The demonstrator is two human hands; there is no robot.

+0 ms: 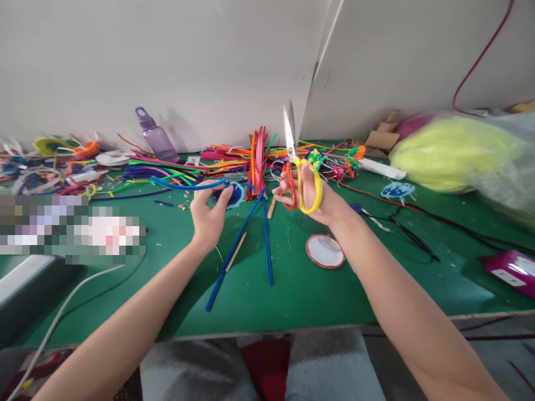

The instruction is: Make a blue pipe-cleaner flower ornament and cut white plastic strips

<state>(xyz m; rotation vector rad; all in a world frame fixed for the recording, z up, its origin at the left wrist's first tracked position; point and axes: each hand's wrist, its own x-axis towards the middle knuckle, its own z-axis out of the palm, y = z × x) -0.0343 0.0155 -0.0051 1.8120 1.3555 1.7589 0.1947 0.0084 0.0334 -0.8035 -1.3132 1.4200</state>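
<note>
My left hand [207, 220] pinches a blue pipe cleaner [181, 185] between thumb and fingers. A round blue disc [236, 196] with a paler rim shows behind the fingertips; whether it joins the strip I cannot tell. In my right hand [326, 200] are scissors [291, 150] with one red and one yellow handle loop, blades pointing up and away from the left hand. Below and between the hands, more blue pipe cleaners [268, 245] lie on the green table [301, 306], beside a thin wooden stick [236, 252].
Bundled colourful pipe cleaners [258, 161] lie along the wall. A purple bottle [156, 136] stands behind them. Right of centre are a white disc with red rim [325, 251] and a blue-and-white jellyfish-like piece [398, 190]. Plastic-wrapped yellow material [453, 153] and a magenta object [512, 270] sit farther right.
</note>
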